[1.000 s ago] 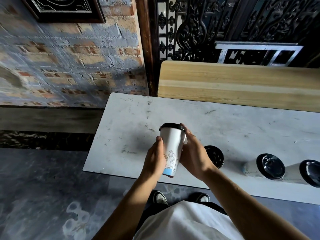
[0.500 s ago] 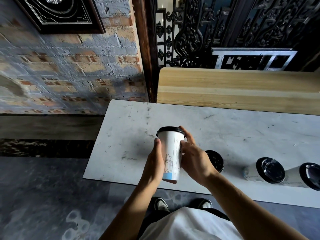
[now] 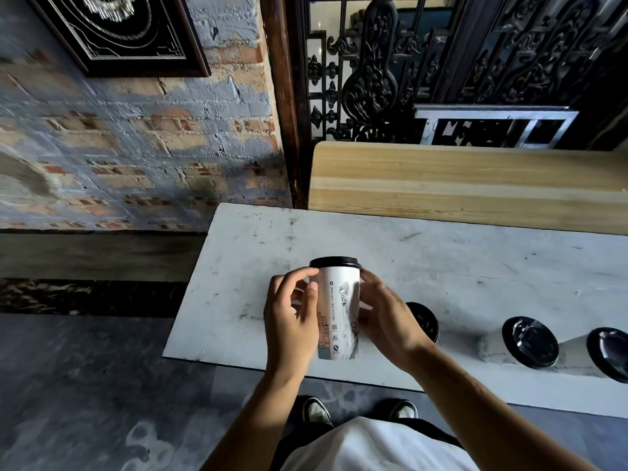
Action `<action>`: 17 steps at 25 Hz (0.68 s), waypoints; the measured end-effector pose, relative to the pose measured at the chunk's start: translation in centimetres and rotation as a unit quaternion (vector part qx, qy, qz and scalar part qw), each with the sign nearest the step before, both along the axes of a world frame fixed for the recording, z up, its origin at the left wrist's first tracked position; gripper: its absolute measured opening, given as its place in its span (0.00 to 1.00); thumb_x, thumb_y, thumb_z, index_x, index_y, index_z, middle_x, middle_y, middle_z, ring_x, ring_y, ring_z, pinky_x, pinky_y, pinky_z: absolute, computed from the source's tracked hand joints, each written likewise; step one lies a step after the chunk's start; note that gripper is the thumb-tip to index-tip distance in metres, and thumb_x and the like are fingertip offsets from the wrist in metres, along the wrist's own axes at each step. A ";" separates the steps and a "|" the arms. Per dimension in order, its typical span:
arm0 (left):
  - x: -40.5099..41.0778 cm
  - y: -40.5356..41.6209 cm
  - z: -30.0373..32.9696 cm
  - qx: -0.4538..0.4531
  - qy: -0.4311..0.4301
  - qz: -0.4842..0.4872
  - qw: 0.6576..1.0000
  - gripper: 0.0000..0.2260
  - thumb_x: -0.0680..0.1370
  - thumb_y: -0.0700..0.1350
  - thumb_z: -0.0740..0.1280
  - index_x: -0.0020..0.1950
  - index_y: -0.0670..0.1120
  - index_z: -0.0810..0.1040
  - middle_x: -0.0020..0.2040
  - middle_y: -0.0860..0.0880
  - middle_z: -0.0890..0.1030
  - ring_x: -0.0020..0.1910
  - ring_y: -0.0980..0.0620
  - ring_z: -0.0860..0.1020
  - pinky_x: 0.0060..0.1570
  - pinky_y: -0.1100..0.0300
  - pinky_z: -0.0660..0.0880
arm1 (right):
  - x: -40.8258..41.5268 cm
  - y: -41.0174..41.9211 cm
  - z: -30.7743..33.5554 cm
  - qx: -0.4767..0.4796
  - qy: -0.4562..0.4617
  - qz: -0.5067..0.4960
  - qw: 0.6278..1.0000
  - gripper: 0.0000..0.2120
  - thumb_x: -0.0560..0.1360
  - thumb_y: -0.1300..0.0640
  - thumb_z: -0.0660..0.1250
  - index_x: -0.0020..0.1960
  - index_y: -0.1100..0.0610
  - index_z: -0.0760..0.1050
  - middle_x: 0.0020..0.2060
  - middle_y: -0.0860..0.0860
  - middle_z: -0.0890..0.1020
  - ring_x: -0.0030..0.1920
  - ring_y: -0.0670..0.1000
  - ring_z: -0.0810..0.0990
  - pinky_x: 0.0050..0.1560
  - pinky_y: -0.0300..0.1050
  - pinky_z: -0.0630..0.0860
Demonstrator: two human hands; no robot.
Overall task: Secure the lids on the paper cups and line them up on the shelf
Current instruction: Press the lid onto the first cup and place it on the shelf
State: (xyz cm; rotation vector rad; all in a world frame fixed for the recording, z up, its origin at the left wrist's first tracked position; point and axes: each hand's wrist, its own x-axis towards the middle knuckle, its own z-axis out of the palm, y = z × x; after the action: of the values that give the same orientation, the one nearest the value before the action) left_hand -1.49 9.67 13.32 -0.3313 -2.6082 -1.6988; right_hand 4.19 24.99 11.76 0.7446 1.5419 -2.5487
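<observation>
A tall white paper cup [image 3: 339, 311] with line drawings and a black lid [image 3: 335, 262] is held upright above the front edge of the white shelf [image 3: 441, 266]. My left hand [image 3: 292, 321] grips its left side, thumb and forefinger spread near the lid. My right hand [image 3: 384, 321] wraps its right side. Behind my right hand stands a lidded cup [image 3: 424, 321], mostly hidden. Two more lidded cups [image 3: 523, 343] [image 3: 608, 353] stand in a row to the right.
A light wooden ledge [image 3: 458, 185] runs behind the shelf, below a black ornate iron grille [image 3: 407, 62]. A brick wall [image 3: 136, 147] with a dark framed picture [image 3: 119, 28] is at the left. The grey floor [image 3: 85, 385] and my shoes [image 3: 316, 411] lie below.
The cup has turned from tilted to upright and risen slightly. My left-hand fingers have loosened and spread near the lid. The view has shifted a little downward.
</observation>
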 end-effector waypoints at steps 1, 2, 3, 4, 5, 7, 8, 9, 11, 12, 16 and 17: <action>-0.1 -0.1 0.0 0.005 -0.003 0.004 1.000 0.08 0.81 0.40 0.67 0.57 0.51 0.82 0.53 0.52 0.81 0.47 0.58 0.80 0.45 0.73 0.74 | 0.0 0.2 0.0 -0.007 -0.009 -0.008 1.000 0.19 0.86 0.57 0.54 0.73 0.49 0.74 0.54 0.61 0.86 0.53 0.60 0.85 0.61 0.58 0.77; -0.3 -0.2 -0.1 0.013 -0.012 0.010 1.000 0.09 0.81 0.40 0.68 0.57 0.51 0.82 0.54 0.52 0.82 0.48 0.58 0.80 0.46 0.71 0.75 | 0.1 0.3 0.2 -0.009 -0.012 -0.014 1.000 0.21 0.86 0.59 0.53 0.74 0.48 0.73 0.50 0.60 0.87 0.52 0.59 0.85 0.61 0.58 0.78; -0.4 -0.3 -0.2 0.023 -0.024 0.016 0.999 0.09 0.81 0.40 0.68 0.57 0.51 0.82 0.54 0.52 0.83 0.49 0.58 0.81 0.46 0.69 0.76 | 0.2 0.5 0.3 -0.008 -0.011 -0.016 1.000 0.22 0.85 0.62 0.52 0.74 0.46 0.72 0.48 0.59 0.87 0.52 0.59 0.85 0.63 0.59 0.78; -0.5 -0.4 -0.2 0.038 -0.042 0.021 0.998 0.08 0.81 0.41 0.68 0.57 0.52 0.82 0.55 0.52 0.84 0.50 0.57 0.82 0.46 0.68 0.77 | 0.3 0.6 0.4 -0.005 -0.006 -0.012 1.000 0.24 0.85 0.64 0.53 0.75 0.45 0.72 0.48 0.60 0.86 0.53 0.59 0.85 0.63 0.59 0.77; -0.4 -0.4 0.1 0.051 -0.062 0.022 0.997 0.07 0.80 0.43 0.69 0.57 0.52 0.82 0.54 0.53 0.85 0.50 0.58 0.82 0.45 0.69 0.77 | 0.3 0.7 0.5 -0.001 0.000 -0.012 1.000 0.25 0.84 0.65 0.55 0.75 0.44 0.71 0.49 0.61 0.84 0.52 0.59 0.84 0.63 0.58 0.77; -0.2 -0.4 0.6 0.071 -0.094 0.010 0.993 0.08 0.79 0.47 0.71 0.58 0.52 0.82 0.53 0.56 0.85 0.48 0.62 0.83 0.43 0.73 0.76 | 0.4 0.8 0.6 -0.002 0.002 -0.027 1.000 0.24 0.83 0.63 0.61 0.76 0.45 0.70 0.50 0.59 0.84 0.51 0.58 0.82 0.59 0.55 0.77; -0.2 -0.4 0.7 0.083 -0.107 -0.002 0.991 0.09 0.78 0.47 0.72 0.58 0.53 0.81 0.52 0.56 0.85 0.47 0.63 0.83 0.43 0.73 0.76 | 0.4 0.9 0.6 -0.007 0.001 -0.034 0.999 0.24 0.82 0.61 0.64 0.76 0.47 0.70 0.51 0.58 0.85 0.52 0.57 0.83 0.58 0.53 0.77; -0.1 -0.4 0.7 0.093 -0.114 -0.013 0.989 0.10 0.78 0.47 0.72 0.59 0.53 0.80 0.52 0.56 0.85 0.47 0.63 0.84 0.44 0.72 0.77 | 0.4 1.0 0.8 -0.011 0.001 -0.034 0.999 0.23 0.81 0.59 0.66 0.75 0.50 0.71 0.54 0.57 0.86 0.54 0.57 0.83 0.57 0.53 0.78; 0.0 -0.5 0.5 0.100 -0.100 -0.022 0.990 0.10 0.79 0.46 0.71 0.60 0.52 0.81 0.54 0.54 0.85 0.49 0.60 0.84 0.46 0.69 0.79 | 0.4 0.9 1.2 -0.012 0.011 -0.015 1.000 0.21 0.77 0.55 0.68 0.70 0.54 0.77 0.58 0.57 0.85 0.57 0.57 0.82 0.59 0.54 0.77; -0.1 -0.5 0.4 0.094 -0.080 -0.018 0.992 0.10 0.79 0.45 0.71 0.60 0.52 0.81 0.54 0.53 0.85 0.51 0.59 0.84 0.48 0.68 0.79 | 0.5 0.9 1.2 -0.012 0.015 -0.007 1.000 0.21 0.76 0.54 0.69 0.68 0.55 0.78 0.59 0.58 0.85 0.58 0.58 0.82 0.61 0.55 0.76; -0.2 -0.8 0.0 0.073 -0.010 -0.020 0.997 0.14 0.80 0.34 0.68 0.56 0.51 0.85 0.52 0.49 0.83 0.50 0.52 0.82 0.49 0.62 0.79 | 0.5 1.0 1.2 -0.025 0.003 -0.018 1.000 0.24 0.74 0.53 0.72 0.70 0.51 0.75 0.61 0.63 0.83 0.58 0.61 0.83 0.65 0.61 0.76; -0.2 -0.8 -0.1 0.076 -0.008 -0.024 0.997 0.16 0.79 0.31 0.67 0.56 0.51 0.86 0.51 0.48 0.82 0.49 0.51 0.82 0.48 0.59 0.80 | 0.5 1.0 1.3 -0.039 0.007 -0.019 0.999 0.24 0.75 0.53 0.71 0.70 0.51 0.73 0.59 0.63 0.84 0.55 0.62 0.83 0.62 0.61 0.77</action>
State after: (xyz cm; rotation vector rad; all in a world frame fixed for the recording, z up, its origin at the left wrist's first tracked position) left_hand -1.67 8.83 13.19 -0.3801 -2.4809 -1.9097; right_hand 4.70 25.94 13.09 0.7555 1.4357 -2.6309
